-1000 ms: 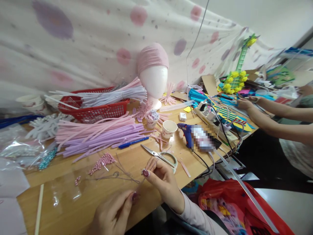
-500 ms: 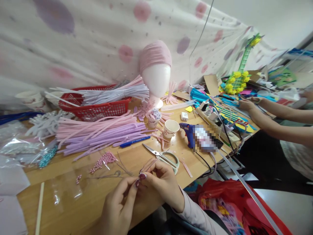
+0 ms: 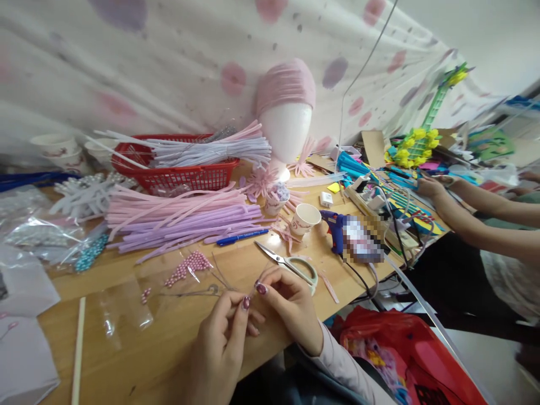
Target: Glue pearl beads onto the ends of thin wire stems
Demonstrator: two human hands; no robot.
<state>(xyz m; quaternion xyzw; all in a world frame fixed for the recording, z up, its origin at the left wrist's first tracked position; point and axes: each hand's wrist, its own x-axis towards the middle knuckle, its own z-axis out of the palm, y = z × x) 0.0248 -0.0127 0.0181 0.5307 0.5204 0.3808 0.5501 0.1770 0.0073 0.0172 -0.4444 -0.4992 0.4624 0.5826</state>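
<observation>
My left hand (image 3: pixel 228 329) is closed in a pinch, thumb against forefinger. My right hand (image 3: pixel 287 301) pinches too, its fingertips close to the left ones. Something tiny and thin seems to sit between the fingertips, too small to name. Just beyond my hands, grey wires (image 3: pixel 198 291) lie on the table beside pink pearl beads (image 3: pixel 188 268) on clear plastic film. Scissors (image 3: pixel 291 261) with pale green handles lie past my right hand, partly hidden by it.
Pink and lilac pipe cleaners (image 3: pixel 181 216) lie before a red basket (image 3: pixel 189 179). A foam head (image 3: pixel 287 132) stands behind a paper cup (image 3: pixel 304 219). A blue glue gun (image 3: pixel 335 228) lies to the right. Another person's hands (image 3: pixel 434 187) work at the far right.
My fingertips, touching before, have drawn slightly apart. The camera view has shifted a little, so the table things appear farther right.
</observation>
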